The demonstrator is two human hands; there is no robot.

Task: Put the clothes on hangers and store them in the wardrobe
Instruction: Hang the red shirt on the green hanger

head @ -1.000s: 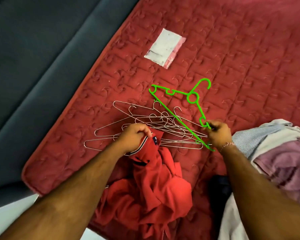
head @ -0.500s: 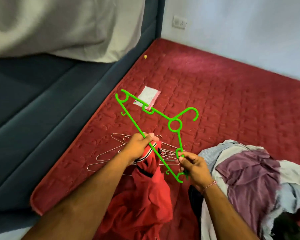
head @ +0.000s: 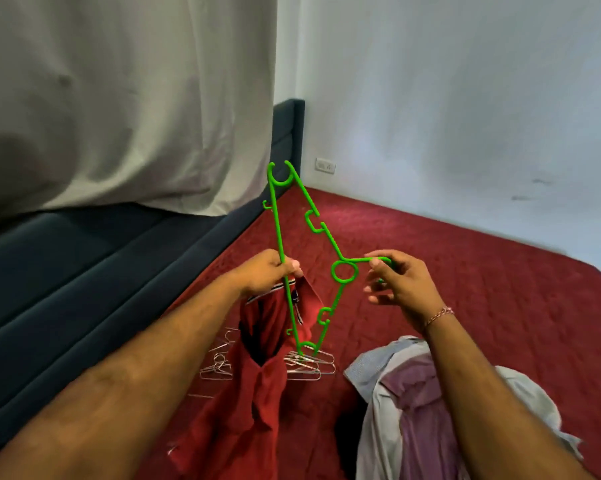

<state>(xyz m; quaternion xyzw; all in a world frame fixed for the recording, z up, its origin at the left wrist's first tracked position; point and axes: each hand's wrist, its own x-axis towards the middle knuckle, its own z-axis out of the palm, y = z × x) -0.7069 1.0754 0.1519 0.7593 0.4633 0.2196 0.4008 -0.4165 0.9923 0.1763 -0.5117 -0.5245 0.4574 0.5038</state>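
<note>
Green hanger [head: 344, 271] is held upright, gripped on its bar together with the red shirt [head: 257, 393] by the left hand [head: 269, 273], its hook pinched by the right hand [head: 401, 282]. Wire hangers [head: 306, 367] lie at six o'clock, a clothes pile [head: 413, 393] at five.

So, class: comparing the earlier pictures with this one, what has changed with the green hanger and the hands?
The green hanger rose off the mattress and stands nearly on end. The right hand shifted from its end to the hook. The left hand still grips the red shirt, now with the bar.
</note>
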